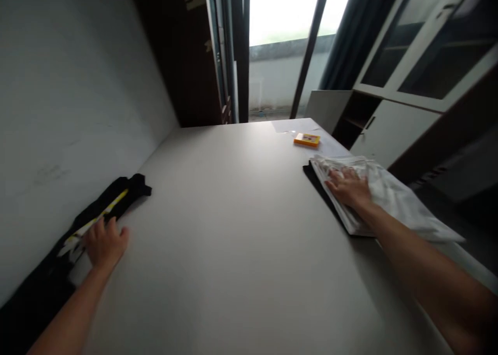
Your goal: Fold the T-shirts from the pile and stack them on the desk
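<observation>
Two bundles are being held down on the table (241, 230).
The left hand (104, 246), fingers spread, rests on the black cloth (116, 202) at the table's wall edge; the right hand (349, 188), fingers spread flat, presses the white bag (392, 196) at the opposite edge. A firm grasp is judged needed next.

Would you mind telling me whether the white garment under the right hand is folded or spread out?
Folded: the white garment lies as a compact layered stack at the table edge, right hand flat on top.

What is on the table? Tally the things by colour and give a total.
Black with yellow stripe: 1, the black cloth under the left hand
White: 1, the white bag under the right hand
Black: 1, the black pad beneath it
Orange: 1, the orange box
Total: 4
</observation>
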`<state>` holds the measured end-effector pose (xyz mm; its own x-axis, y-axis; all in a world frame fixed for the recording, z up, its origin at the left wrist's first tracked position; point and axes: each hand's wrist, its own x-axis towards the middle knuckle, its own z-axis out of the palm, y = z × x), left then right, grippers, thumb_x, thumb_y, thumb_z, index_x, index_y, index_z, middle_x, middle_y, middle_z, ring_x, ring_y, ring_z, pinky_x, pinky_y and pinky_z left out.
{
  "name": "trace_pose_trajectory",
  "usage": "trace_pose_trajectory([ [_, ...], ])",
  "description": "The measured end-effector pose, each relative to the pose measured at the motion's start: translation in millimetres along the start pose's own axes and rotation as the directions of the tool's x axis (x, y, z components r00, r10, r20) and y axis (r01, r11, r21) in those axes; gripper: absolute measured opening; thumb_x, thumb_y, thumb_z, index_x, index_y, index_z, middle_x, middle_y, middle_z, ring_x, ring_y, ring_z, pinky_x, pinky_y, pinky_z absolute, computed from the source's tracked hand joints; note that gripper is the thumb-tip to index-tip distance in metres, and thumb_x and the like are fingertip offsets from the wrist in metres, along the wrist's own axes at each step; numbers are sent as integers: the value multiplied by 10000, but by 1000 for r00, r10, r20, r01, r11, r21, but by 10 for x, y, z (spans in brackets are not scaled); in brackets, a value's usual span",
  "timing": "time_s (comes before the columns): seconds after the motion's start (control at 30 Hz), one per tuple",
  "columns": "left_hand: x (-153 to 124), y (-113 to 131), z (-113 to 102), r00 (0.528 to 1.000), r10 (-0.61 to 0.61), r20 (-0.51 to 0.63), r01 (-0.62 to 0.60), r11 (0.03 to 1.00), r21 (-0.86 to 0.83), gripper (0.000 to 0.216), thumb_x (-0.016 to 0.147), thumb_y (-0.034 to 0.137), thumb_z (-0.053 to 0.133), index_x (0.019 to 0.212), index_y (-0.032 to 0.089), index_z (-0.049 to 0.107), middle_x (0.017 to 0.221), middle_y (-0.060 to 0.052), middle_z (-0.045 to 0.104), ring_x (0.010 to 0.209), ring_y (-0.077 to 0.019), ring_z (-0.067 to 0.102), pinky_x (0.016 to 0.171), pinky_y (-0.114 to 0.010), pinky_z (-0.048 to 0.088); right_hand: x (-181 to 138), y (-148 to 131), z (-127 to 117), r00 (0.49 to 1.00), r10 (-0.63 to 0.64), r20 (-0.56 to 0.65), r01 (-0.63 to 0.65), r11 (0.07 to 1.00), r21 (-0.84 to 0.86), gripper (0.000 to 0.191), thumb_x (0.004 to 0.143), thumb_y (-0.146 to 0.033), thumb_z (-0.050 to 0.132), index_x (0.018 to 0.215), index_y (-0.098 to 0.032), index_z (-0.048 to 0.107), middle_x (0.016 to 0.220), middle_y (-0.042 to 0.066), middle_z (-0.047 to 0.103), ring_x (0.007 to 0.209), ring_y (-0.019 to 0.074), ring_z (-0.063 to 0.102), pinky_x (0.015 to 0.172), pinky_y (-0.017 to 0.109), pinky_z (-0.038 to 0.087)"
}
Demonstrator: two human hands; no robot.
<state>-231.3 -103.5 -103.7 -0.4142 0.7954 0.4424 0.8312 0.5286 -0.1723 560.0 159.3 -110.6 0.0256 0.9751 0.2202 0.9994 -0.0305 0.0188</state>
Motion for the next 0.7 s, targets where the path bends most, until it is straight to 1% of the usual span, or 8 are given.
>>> trace_pose_trajectory([
  [0.03,-30,-235,-41,998,-56,7,56,997,51,529,966,372,434,1375,54,545,1485,-259,481,1325,-395,465,1093,-486,356,57,-24,73,999,-15,-43,15,1000,4,665,1022,-566,317,1584,-226,424,1670,212,236,1535,353,189,1155,628,180],
  [0.1,-84,-522,-139,994,-105,42,100,989,107,548,969,376,431,1385,33,531,1383,-254,553,1239,-377,520,1033,-447,395,173,-92,207,1000,-13,9,13,1000,14,688,1001,-593,365,1576,-224,441,1657,233,253,1512,358,242,1132,619,211],
  [0.23,-93,-578,-312,986,-148,76,138,983,123,625,974,374,432,1527,87,399,1295,-229,596,1176,-388,521,938,-463,413,308,-302,341,1000,-14,-6,14,1000,-5,708,995,-599,334,1573,-206,447,1655,229,258,1515,375,232,1135,628,181],
  [0.33,-22,-496,-403,986,-114,123,109,993,48,501,978,323,409,1402,97,551,1226,-240,609,1186,-413,488,950,-517,380,270,-516,329,999,-52,1,52,999,-1,684,984,-593,335,1496,-196,552,1648,248,257,1515,399,226,1122,649,177],
  [0.4,45,-452,-431,985,-79,153,81,997,-4,420,984,287,384,1259,103,643,1183,-235,616,1199,-411,477,987,-538,351,203,-697,315,994,-62,-85,62,998,-1,659,988,-562,325,1467,-183,572,1641,254,262,1523,399,211,1129,645,178],
  [0.5,155,-324,-413,981,-36,192,51,996,-70,380,993,260,365,1172,110,664,1186,-224,611,1200,-386,490,1011,-520,353,95,-1060,331,967,-207,-149,210,978,5,611,1008,-507,301,1463,-189,555,1617,230,326,1525,332,248,1167,556,233],
  [0.6,253,-7,-351,969,13,247,30,985,-171,354,994,238,367,1150,104,655,1209,-220,609,1149,-348,547,980,-462,408,6,-1556,348,937,-341,-79,347,935,77,556,1027,-487,300,1396,-201,602,1544,217,448,1441,305,405,1153,466,326],
  [0.7,309,520,-313,952,90,291,4,952,-307,313,991,237,413,1166,124,647,1214,-190,627,1142,-311,582,980,-407,434,-104,-2144,286,912,-401,-83,409,897,169,485,1028,-453,359,1342,-203,631,1464,189,543,1364,314,492,1125,452,371],
])
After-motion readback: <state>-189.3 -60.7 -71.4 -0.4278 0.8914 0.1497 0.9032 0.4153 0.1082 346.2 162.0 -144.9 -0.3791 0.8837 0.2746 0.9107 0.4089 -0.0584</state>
